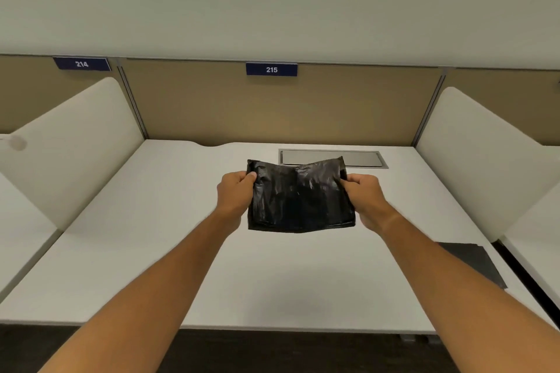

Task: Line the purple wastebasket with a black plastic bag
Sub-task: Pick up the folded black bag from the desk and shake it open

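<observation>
A folded black plastic bag (300,195) hangs in the air above the white desk (169,251), roughly at its middle. My left hand (235,194) pinches the bag's upper left edge. My right hand (365,195) pinches its upper right edge. The bag is still folded into a flat rectangle, glossy and creased. No purple wastebasket shows in the head view.
A flat dark sheet (475,262) lies on the desk at the right, near the divider. A grey cable hatch (331,158) sits at the desk's back. White side dividers (75,142) (485,160) flank the desk, and a tan back panel carries a label 215 (271,69).
</observation>
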